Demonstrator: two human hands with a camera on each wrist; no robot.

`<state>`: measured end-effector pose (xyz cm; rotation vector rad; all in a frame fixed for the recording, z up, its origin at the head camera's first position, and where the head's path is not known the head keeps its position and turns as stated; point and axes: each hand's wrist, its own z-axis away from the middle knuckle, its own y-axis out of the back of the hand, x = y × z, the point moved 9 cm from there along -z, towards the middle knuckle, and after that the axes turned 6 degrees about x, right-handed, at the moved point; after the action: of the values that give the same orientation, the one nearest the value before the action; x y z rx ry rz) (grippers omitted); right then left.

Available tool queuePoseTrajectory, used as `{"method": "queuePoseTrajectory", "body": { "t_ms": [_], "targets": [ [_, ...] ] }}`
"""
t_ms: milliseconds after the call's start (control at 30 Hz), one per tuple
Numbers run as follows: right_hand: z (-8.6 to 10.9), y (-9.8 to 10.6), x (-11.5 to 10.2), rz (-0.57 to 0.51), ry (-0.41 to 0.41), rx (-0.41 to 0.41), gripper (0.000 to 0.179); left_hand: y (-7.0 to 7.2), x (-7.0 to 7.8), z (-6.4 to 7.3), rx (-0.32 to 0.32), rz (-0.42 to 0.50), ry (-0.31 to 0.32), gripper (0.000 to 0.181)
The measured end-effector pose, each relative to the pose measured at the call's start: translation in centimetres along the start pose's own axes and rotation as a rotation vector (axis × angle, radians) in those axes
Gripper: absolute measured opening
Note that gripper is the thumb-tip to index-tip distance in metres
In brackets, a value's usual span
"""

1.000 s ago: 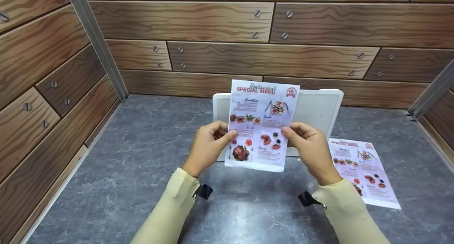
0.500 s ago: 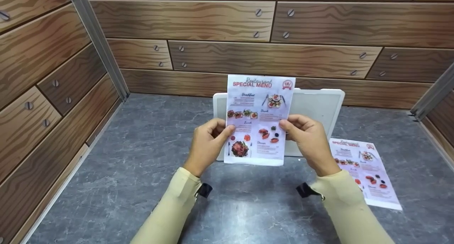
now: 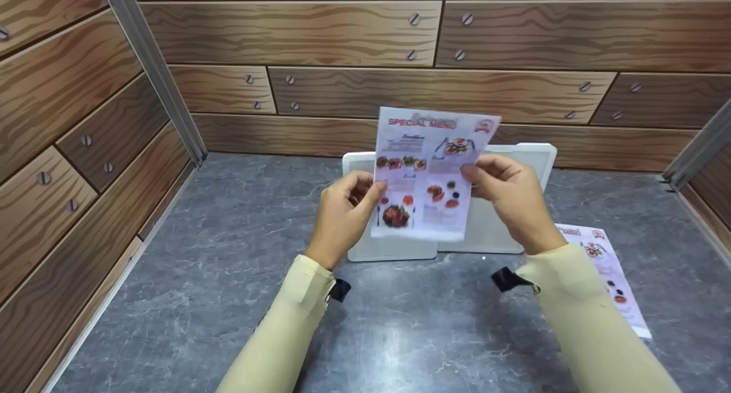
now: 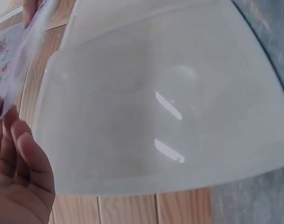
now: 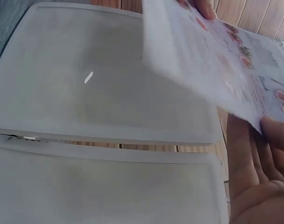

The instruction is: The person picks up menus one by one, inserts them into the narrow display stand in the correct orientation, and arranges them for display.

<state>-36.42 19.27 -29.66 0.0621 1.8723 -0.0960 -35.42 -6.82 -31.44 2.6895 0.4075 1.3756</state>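
Both hands hold a printed restaurant menu sheet upright above the table, its printed side facing me. My left hand pinches the sheet's left edge between thumb and fingers. On the right edge, my right hand pinches it in the same way. In the right wrist view the menu's lower edge bows slightly. Behind the sheet stand two grey panels with white rims, a left panel and a right panel, side by side. The sheet hides much of both.
A second, matching menu sheet lies flat on the grey marbled table, partly under the right forearm. Wood-patterned walls enclose the back and sides. A black strap piece sticks out from the right wrist.
The held menu has risen, moved slightly right and tilted clockwise, with both hands following. More of the panels' lower edges now shows. The right forearm covers more of the second menu.
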Motion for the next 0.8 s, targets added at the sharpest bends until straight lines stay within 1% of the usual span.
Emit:
{"method": "queuePoseTrajectory", "body": {
  "t_ms": [100, 167, 233, 333, 433, 500, 600, 700, 800],
  "targets": [
    [-0.8, 0.3, -0.6, -0.031, 0.03, 0.041, 0.012, 0.5, 0.5, -0.3, 0.031, -0.088, -0.08, 0.018],
    [-1.4, 0.5, -1.1, -0.063, 0.05, 0.062, 0.013, 0.9, 1.0, -0.4, 0.037, -0.183, -0.136, 0.022],
    [-2.0, 0.8, -1.7, -0.111, 0.064, 0.084, 0.011, 1.1, 1.4, -0.6, 0.031, -0.299, -0.188, 0.026],
    [-2.9, 1.2, -2.6, -0.219, 0.069, 0.097, 0.008, 1.1, 2.1, -0.8, 0.003, -0.462, -0.264, 0.035],
    [-3.9, 1.5, -3.6, -0.322, 0.069, 0.12, 0.014, 0.9, 2.8, -0.9, -0.014, -0.593, -0.33, 0.044],
    [-4.5, 1.7, -4.3, -0.379, 0.076, 0.14, 0.016, 0.7, 3.1, -1.1, -0.026, -0.664, -0.349, 0.048],
    [-5.5, 1.8, -5.3, -0.432, 0.098, 0.191, 0.014, 0.3, 3.2, -1.3, -0.051, -0.733, -0.342, 0.051],
    [-6.4, 1.8, -6.4, -0.485, 0.124, 0.242, 0.011, -0.1, 3.2, -1.5, -0.08, -0.776, -0.328, 0.05],
    [-7.2, 1.8, -7.4, -0.536, 0.155, 0.277, 0.011, -0.6, 3.4, -1.7, -0.096, -0.809, -0.328, 0.048]
  ]
}}
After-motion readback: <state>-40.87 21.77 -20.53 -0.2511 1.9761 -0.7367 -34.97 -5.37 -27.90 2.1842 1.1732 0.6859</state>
